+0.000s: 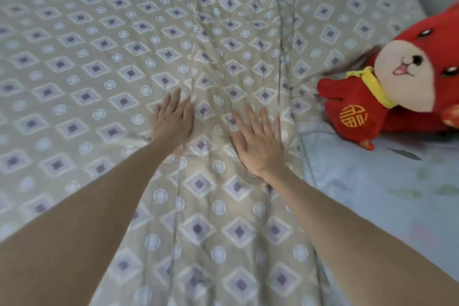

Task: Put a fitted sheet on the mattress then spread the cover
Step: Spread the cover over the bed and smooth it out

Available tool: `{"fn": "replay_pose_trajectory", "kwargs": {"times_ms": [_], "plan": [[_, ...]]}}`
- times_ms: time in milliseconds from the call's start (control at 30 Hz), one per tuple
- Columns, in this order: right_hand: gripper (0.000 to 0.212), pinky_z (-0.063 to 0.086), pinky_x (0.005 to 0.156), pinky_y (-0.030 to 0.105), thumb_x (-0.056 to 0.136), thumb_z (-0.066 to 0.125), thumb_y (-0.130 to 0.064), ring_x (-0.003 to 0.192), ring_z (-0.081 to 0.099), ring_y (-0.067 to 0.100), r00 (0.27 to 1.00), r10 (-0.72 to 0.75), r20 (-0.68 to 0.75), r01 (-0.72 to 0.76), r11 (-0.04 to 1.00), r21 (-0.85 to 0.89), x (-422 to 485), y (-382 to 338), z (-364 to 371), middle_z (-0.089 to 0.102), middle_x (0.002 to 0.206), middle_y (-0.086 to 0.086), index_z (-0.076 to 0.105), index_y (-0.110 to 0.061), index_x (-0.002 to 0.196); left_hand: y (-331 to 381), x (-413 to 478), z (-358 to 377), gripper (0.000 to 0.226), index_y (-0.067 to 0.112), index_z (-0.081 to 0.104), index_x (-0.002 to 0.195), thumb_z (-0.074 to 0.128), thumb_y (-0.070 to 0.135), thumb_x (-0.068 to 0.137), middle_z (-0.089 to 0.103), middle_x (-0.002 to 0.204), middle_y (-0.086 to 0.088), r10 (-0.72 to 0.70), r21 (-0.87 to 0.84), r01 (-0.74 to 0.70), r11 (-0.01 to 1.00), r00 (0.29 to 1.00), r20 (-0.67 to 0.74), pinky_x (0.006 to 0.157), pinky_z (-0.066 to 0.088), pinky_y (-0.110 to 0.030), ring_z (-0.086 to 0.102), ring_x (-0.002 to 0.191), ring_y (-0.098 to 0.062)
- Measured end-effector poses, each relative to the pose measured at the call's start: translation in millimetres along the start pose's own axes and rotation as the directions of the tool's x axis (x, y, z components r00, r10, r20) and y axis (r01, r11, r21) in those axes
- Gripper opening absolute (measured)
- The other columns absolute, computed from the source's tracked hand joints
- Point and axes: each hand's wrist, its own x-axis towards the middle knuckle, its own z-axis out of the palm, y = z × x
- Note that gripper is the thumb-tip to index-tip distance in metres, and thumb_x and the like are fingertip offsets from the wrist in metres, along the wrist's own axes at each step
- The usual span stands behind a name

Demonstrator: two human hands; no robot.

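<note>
While the red plush dog (407, 82) lies at the right edge on the pale blue fitted sheet (385, 194), both hands, left hand (172, 119) and right hand (259, 143), press flat with straight fingers on the diamond-patterned cover (87, 57).

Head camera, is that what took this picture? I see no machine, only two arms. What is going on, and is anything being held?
Yes. There is no robot here: a person wears one wide-angle camera on the head, looking forward and down, so you see their own bare arms. The left hand and right hand both lie flat on the patterned cover, fingers straight, among its creases. Nothing is held. The cover is beige with diamonds and circles and fills most of the view. To the right its edge stops, and a pale blue sheet shows beside it. A red plush toy lies on that sheet.
</note>
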Motion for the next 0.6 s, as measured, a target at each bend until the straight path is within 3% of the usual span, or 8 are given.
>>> {"fn": "replay_pose_trajectory", "kwargs": {"times_ms": [133, 200, 267, 300, 400, 500, 600], "plan": [[0.052, -0.007, 0.116, 0.057, 0.094, 0.007, -0.062, 0.148, -0.008, 0.024, 0.999, -0.026, -0.024, 0.025, 0.999, -0.031, -96, -6, 19, 0.000, 0.161, -0.012, 0.004, -0.054, 0.145, 18, -98, 15, 0.075, 0.010, 0.017, 0.151, 0.042, 0.053, 0.094, 0.006, 0.160, 0.005, -0.073, -0.249, 0.066, 0.966, 0.997, -0.017, 0.118, -0.001, -0.032, -0.001, 0.147, -0.013], [0.048, -0.005, 0.116, 0.057, 0.097, 0.007, -0.059, 0.148, -0.008, 0.022, 0.999, -0.006, -0.046, 0.006, 1.000, -0.010, -148, -6, 31, -0.001, 0.160, -0.013, 0.006, -0.056, 0.144, 12, -149, 27, 0.067, 0.007, 0.038, 0.144, 0.052, 0.047, 0.092, 0.023, 0.156, 0.000, -0.116, -0.294, 0.087, 0.952, 0.990, -0.083, 0.116, 0.008, -0.028, 0.014, 0.144, -0.019], [0.048, -0.002, 0.117, 0.055, 0.099, 0.007, -0.055, 0.149, -0.007, 0.021, 0.999, 0.005, -0.052, -0.005, 1.000, -0.003, -206, -3, 43, -0.003, 0.160, -0.014, 0.006, -0.053, 0.147, -2, -190, 34, 0.043, 0.008, 0.066, 0.114, 0.054, 0.043, 0.092, 0.038, 0.139, -0.006, -0.241, -0.354, 0.184, 0.917, 0.962, -0.125, 0.108, 0.019, -0.029, 0.031, 0.129, -0.028], [0.050, 0.002, 0.116, 0.055, 0.100, 0.009, -0.054, 0.149, -0.003, 0.022, 0.998, 0.004, -0.065, -0.005, 1.000, -0.010, -236, -2, 48, 0.000, 0.161, -0.012, 0.007, -0.049, 0.149, -10, -207, 34, 0.040, 0.006, 0.071, 0.098, 0.053, 0.042, 0.092, 0.041, 0.130, -0.010, -0.306, -0.369, 0.252, 0.895, 0.947, -0.098, 0.104, 0.024, -0.031, 0.036, 0.120, -0.031], [0.050, 0.009, 0.115, 0.055, 0.101, 0.011, -0.052, 0.149, 0.004, 0.024, 0.996, 0.048, -0.077, -0.049, 0.999, -0.005, -314, 9, 66, 0.007, 0.161, -0.009, 0.011, -0.045, 0.151, -22, -247, 36, 0.039, 0.002, 0.072, 0.091, 0.047, 0.032, 0.097, 0.046, 0.117, -0.016, -0.321, -0.319, 0.287, 0.903, 0.945, -0.059, 0.094, 0.035, -0.036, 0.043, 0.106, -0.033], [0.053, 0.012, 0.115, 0.052, 0.102, 0.010, -0.050, 0.148, 0.010, 0.024, 0.991, 0.121, -0.057, -0.122, 0.992, -0.016, -378, 12, 81, 0.011, 0.161, -0.006, 0.014, -0.037, 0.152, -12, -308, 42, 0.040, 0.001, 0.069, 0.090, 0.037, 0.023, 0.100, 0.053, 0.109, -0.021, -0.328, -0.401, 0.293, 0.868, 0.944, -0.022, 0.092, 0.040, -0.039, 0.049, 0.103, -0.036], [0.054, 0.014, 0.114, 0.046, 0.102, 0.011, -0.047, 0.147, 0.016, 0.026, 0.986, 0.168, 0.007, -0.168, 0.985, 0.029, -431, 4, 88, 0.012, 0.160, -0.003, 0.015, -0.031, 0.153, -3, -396, 64, 0.048, 0.009, 0.066, 0.091, 0.036, 0.046, 0.097, 0.062, 0.093, -0.015, -0.298, -0.471, 0.300, 0.830, 0.951, 0.081, 0.082, 0.045, -0.040, 0.056, 0.095, -0.033]]}}
